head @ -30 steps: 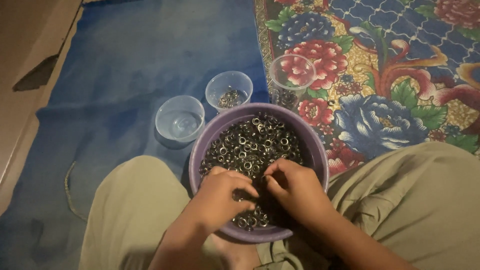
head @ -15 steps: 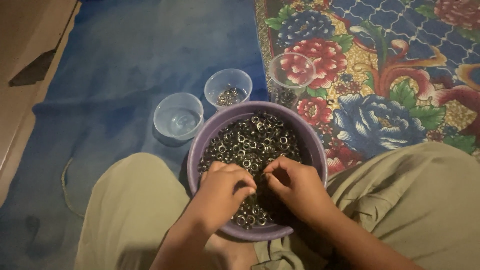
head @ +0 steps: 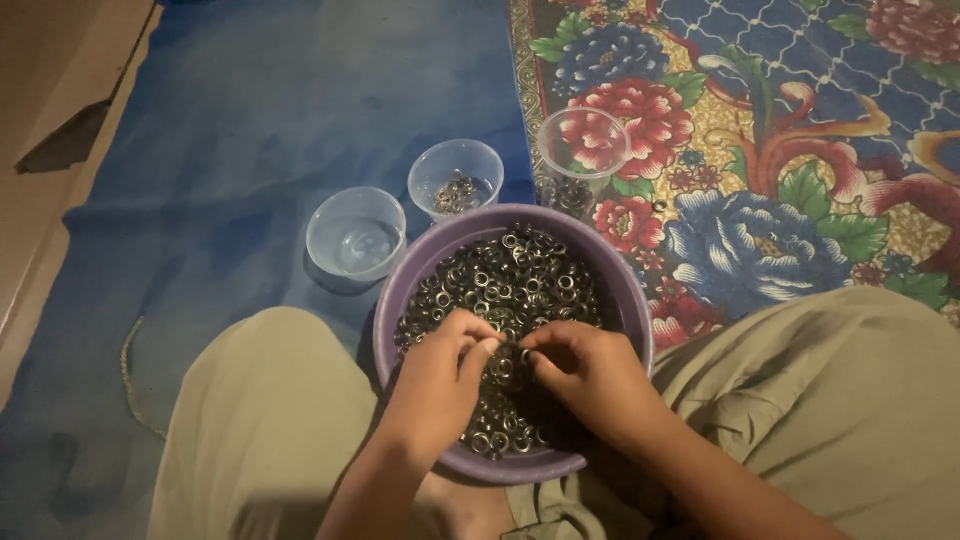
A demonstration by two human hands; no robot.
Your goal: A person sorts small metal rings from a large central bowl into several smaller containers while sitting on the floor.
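A purple bowl [head: 630, 300] on the floor between the person's knees holds a heap of small metal rings [head: 520, 285]: light, hard, likely slippery, best pinched by the rim. The left hand [head: 440, 385] and right hand [head: 585, 375] curl over the heap, fingertips meeting, pinching one ring

**Purple bowl heaped with small metal rings**

A round purple plastic bowl [head: 620, 300] sits upright on the floor between the person's knees, at the edge of the blue mat. It is filled with small dark and silvery metal rings [head: 515, 285], lying loose in a jumbled heap across the whole inside.
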